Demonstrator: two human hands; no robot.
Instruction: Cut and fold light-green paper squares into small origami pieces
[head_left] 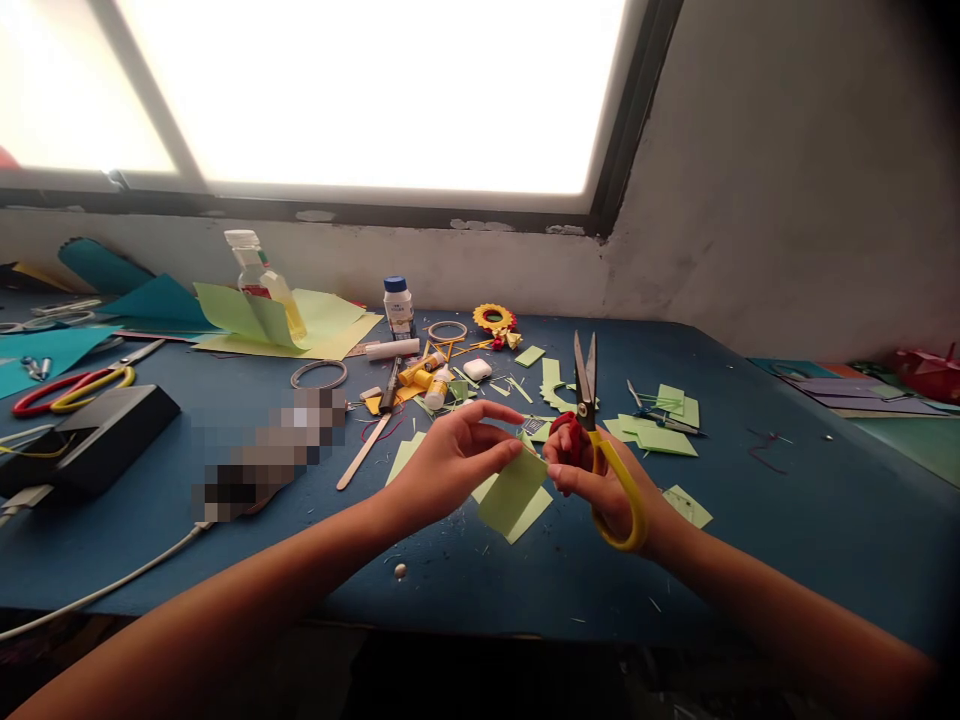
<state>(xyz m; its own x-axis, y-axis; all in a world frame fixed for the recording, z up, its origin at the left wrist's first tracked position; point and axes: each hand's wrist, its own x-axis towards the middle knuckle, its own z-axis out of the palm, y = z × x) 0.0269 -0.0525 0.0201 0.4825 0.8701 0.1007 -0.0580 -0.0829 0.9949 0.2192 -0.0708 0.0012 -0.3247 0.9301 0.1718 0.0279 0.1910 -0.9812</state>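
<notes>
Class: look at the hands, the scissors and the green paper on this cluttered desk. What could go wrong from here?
1. The right hand holds the red-and-yellow-handled scissors blades up, close to the left hand pinching the light green paper piece; a finger could get nicked.
2. The small glue bottles beyond the hands might be knocked over.

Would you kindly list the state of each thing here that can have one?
scissors: blades nearly closed, pointing up, held in right hand
light green paper piece: pinched by left hand, above the table
clear bottle: upright, capped
white jar: upright, blue lid on
red and yellow scissors: lying flat, unheld
green scraps: loose, scattered
</notes>
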